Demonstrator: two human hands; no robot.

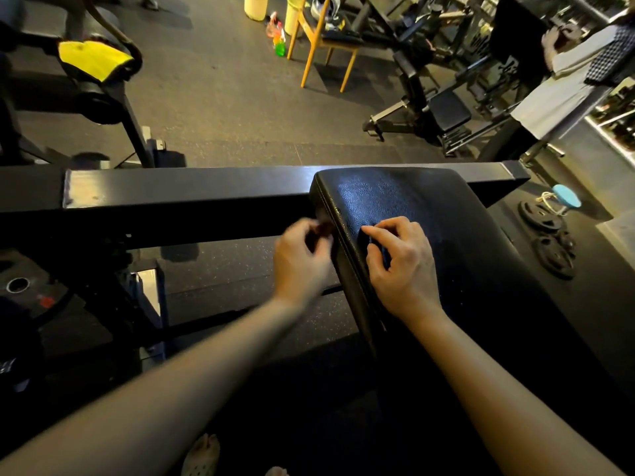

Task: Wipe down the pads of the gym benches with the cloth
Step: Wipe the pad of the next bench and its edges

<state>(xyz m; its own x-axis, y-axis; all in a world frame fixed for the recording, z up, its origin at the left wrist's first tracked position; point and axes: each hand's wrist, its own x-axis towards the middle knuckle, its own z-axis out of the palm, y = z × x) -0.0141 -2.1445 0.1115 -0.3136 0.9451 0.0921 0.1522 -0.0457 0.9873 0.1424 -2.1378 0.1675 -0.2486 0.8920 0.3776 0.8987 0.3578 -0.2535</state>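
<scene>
1. Head view: the bench pad before you is black, pebbled leatherette with a rounded corner. It sits against a flat steel beam.
2. Your right hand rests on the pad, fingers curled round a dark blue wad; it is too dim to say whether that is cloth.
3. Your left hand is blurred at the pad's side edge, fingertips drawn together. What they hold cannot be made out.
4. A yellow cloth drapes a machine well apart, at the upper left.

Bench pad, viewed from above.
Left hand pinches a dark item at its edge; right hand rests curled on top.
</scene>
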